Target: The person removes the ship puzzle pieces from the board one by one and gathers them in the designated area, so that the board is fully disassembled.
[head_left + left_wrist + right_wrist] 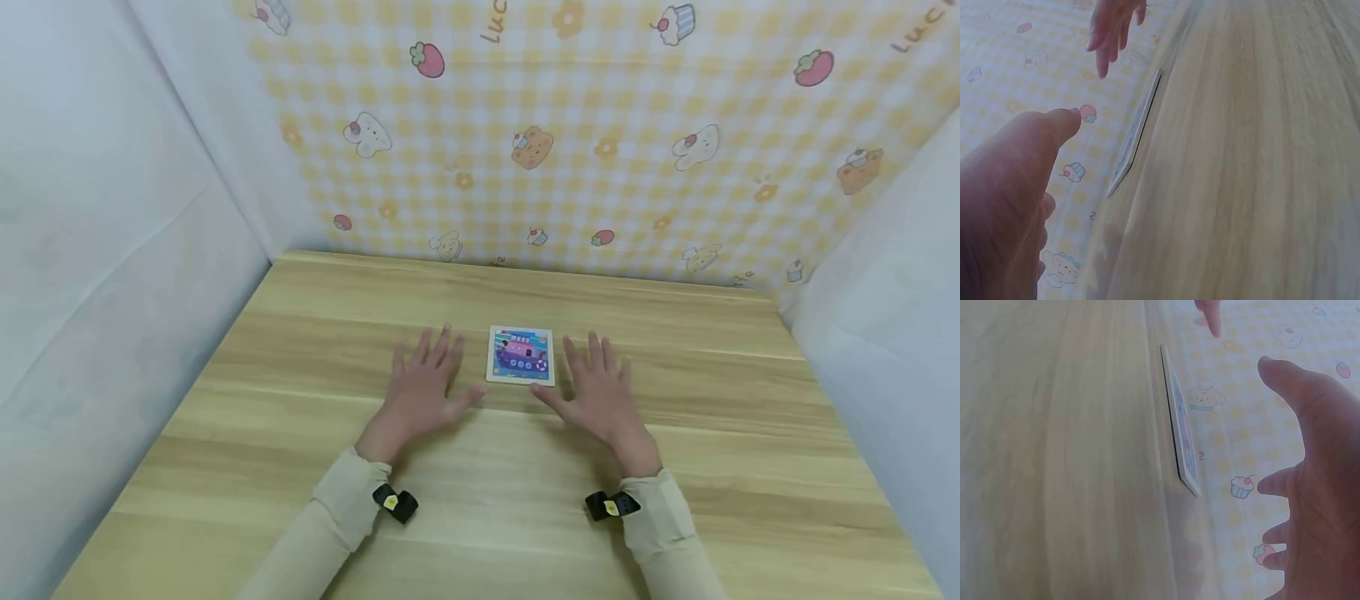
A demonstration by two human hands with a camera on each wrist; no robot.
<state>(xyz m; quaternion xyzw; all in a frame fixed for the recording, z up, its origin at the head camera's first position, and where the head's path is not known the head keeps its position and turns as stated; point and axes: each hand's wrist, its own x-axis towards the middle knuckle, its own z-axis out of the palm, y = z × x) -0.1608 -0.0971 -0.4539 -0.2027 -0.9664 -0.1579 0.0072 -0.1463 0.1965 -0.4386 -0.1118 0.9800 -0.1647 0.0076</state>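
A small square picture puzzle (521,356) with a white border lies flat on the wooden table, showing a pink and purple boat on blue. To its left is my left hand (423,390), fingers spread and holding nothing. My right hand (597,397) is spread on the other side, its thumb near the puzzle's lower right corner. In the left wrist view the puzzle (1135,134) appears edge-on as a thin board, beyond the left thumb. From the right wrist the thin board (1181,425) shows left of the right hand (1325,456).
The wood-grain table (480,500) reaches back to a yellow checked cloth (465,125) printed with cakes, strawberries and animals. White sheets hang at the left (112,250) and right (892,233) sides. Each sleeved wrist wears a black strap.
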